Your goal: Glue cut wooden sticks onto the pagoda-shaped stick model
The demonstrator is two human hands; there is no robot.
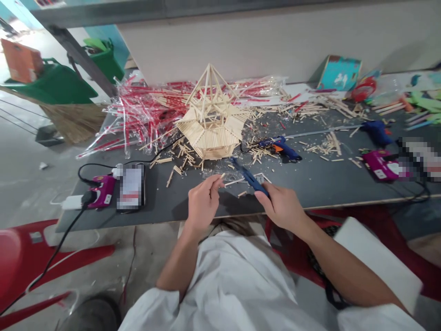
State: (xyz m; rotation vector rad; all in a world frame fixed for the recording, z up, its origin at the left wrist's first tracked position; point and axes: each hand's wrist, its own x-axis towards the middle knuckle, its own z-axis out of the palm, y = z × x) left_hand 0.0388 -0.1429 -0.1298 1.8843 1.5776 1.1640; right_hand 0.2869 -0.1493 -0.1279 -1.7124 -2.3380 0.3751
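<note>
We pinched a stick [222,176], best kept steady, in our left hand [203,202], our right hand [284,207] wrapped round blue pliers [254,180].

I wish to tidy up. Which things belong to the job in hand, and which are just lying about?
Likely for the job:
blue plier-like tool in the right hand
pale wooden stick in the left hand
pale wooden stick model
blue plastic glue gun beside it

Apparently lying about:
rectangular dark-edged phone
turquoise flat board
red and clear plastic wrappers
</note>
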